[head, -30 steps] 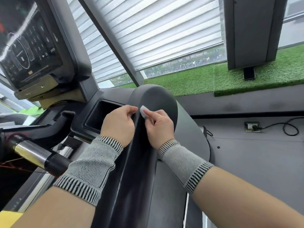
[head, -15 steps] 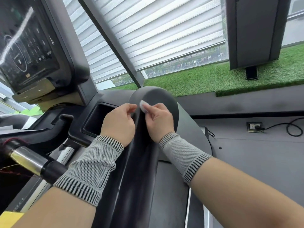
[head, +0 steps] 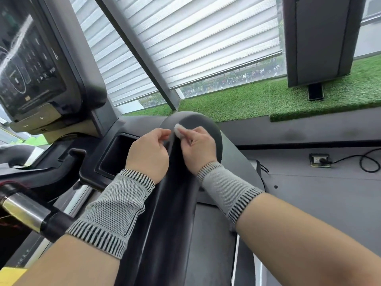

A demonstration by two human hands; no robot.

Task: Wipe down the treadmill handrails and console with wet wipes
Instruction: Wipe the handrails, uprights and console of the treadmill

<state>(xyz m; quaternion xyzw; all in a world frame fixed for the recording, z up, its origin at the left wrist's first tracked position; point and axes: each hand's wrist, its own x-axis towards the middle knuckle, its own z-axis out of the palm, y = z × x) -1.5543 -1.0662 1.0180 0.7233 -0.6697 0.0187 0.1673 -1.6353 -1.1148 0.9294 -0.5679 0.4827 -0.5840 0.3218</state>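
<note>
The wet wipe (head: 178, 129), a small white wad, is pinched in the right hand (head: 198, 147) against the far, rounded end of the black handrail (head: 165, 213). The left hand (head: 149, 151) rests on the handrail's left side, fingers curled, gripping nothing I can see; the console (head: 31, 65) stands far left.

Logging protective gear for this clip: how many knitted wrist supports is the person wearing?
2. One wrist support is on the left forearm, the other wrist support on the right forearm, either side of the black handrail. None elsewhere in view.
</note>
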